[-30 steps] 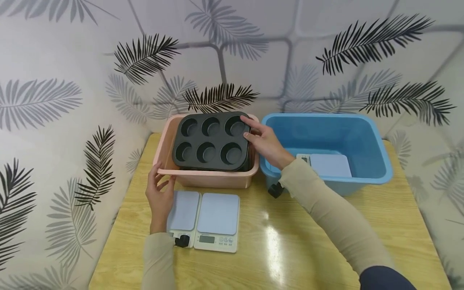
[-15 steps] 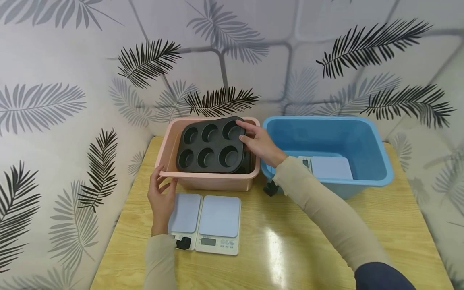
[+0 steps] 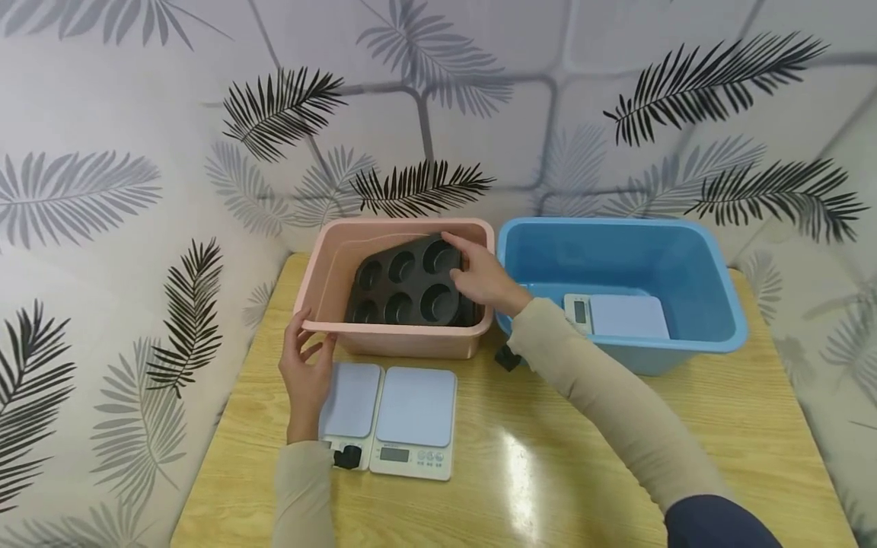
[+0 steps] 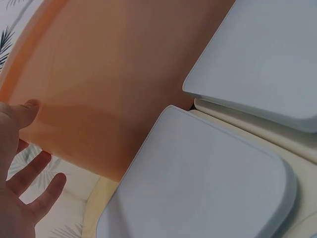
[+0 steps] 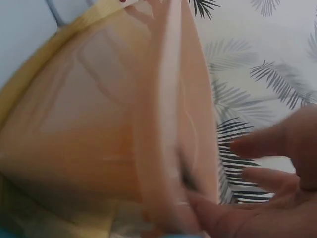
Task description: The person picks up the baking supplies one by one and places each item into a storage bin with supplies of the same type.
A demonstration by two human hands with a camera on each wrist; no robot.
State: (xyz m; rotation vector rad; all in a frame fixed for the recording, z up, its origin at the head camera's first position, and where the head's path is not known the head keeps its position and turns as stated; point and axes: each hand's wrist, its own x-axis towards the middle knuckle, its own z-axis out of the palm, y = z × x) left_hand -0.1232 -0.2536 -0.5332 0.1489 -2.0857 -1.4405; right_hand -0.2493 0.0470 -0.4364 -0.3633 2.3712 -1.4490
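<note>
Inside the pink plastic basin (image 3: pixel 404 339) a black muffin pan (image 3: pixel 385 289) lies tilted, its left end lower than its right. My right hand (image 3: pixel 485 274) holds the pan by its right end, reaching over the basin's right rim. My left hand (image 3: pixel 306 373) grips the basin's front left corner, and the left wrist view shows its thumb (image 4: pixel 28 111) against the outer wall. The right wrist view is blurred; there my right-hand fingers (image 5: pixel 218 218) are by the basin rim (image 5: pixel 168 99), and the pan is mostly hidden.
Two white kitchen scales (image 3: pixel 414 407) lie side by side before the pink basin, the left one partly behind my left arm. A blue basin (image 3: pixel 685 342) stands close on the right, with another scale (image 3: pixel 626 316) inside. Wooden table (image 3: pixel 548 472) underneath; leaf-patterned cloth behind.
The muffin pan has gone down from above the pink basin's rim into it, its left end sinking lower. My right hand has followed it down; my left hand stays at the corner.
</note>
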